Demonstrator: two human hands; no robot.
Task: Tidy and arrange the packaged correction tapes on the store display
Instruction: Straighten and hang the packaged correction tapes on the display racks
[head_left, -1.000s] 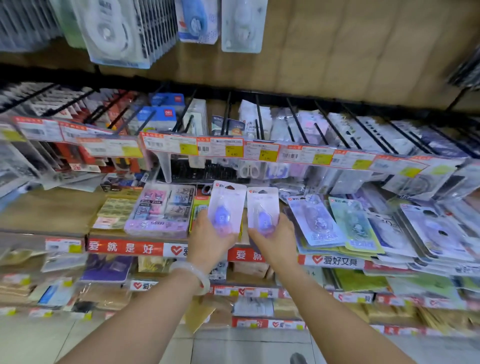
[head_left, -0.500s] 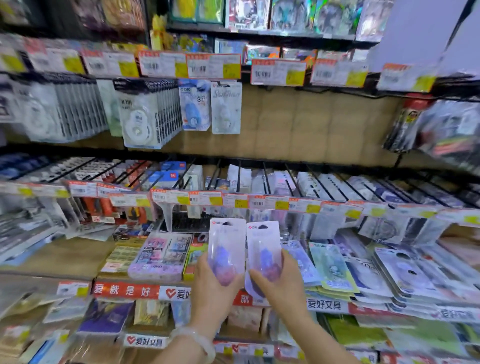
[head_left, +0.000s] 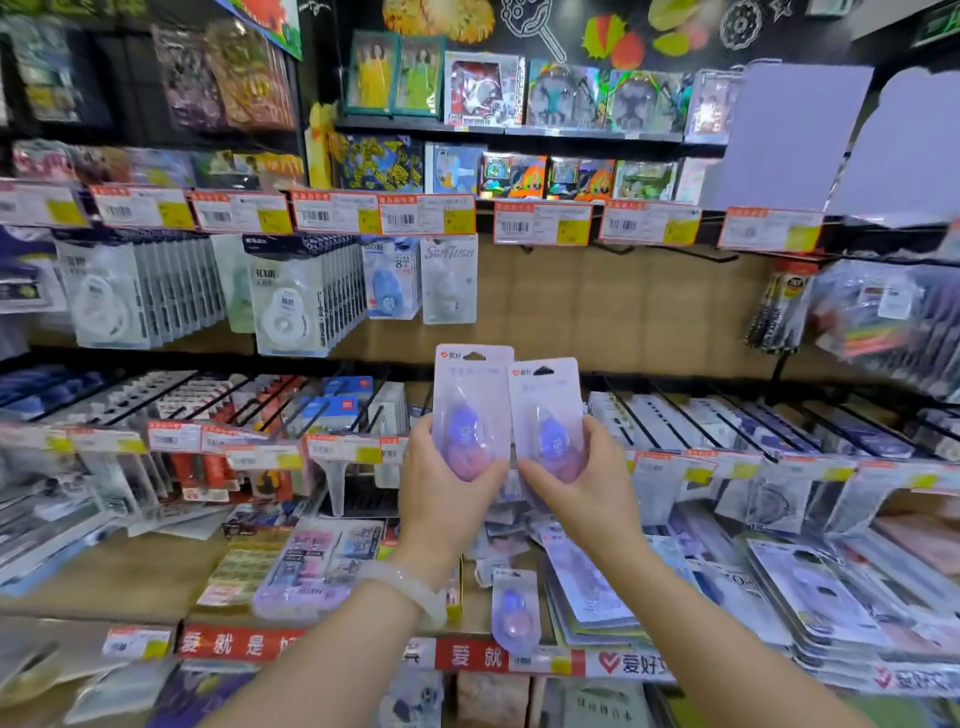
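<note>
two tape packs held up before the shelves

head view: the left hand (head_left: 441, 488) grips a lilac correction tape pack (head_left: 471, 400) from below, thumb curled over the front of its blister, fingers behind. the right hand (head_left: 587, 486) grips a second pack (head_left: 546, 410) of the same kind the same way. both packs stand upright, side by side, the second one's edge lapping slightly over the first, and the two hands nearly meet beneath them. a pale bracelet (head_left: 410, 587) circles the left wrist.

below the hands, between the forearms, a third lilac pack (head_left: 514, 608) lies flat on the wooden shelf (head_left: 104, 577), just beside a loose stack of flat packs (head_left: 592, 587) under the right forearm. below the left hand lies a pink and purple stationery set (head_left: 317, 566).

above the left hand, white tape packs (head_left: 306, 291) hang in rows on hooks, with a blue pack (head_left: 389, 280) and a white one (head_left: 449, 278) beside them. above the right hand the wooden back panel (head_left: 623, 306) is bare. price tags (head_left: 431, 215) line the rail higher up, with toy boxes (head_left: 483, 88) on the top shelves.
</note>
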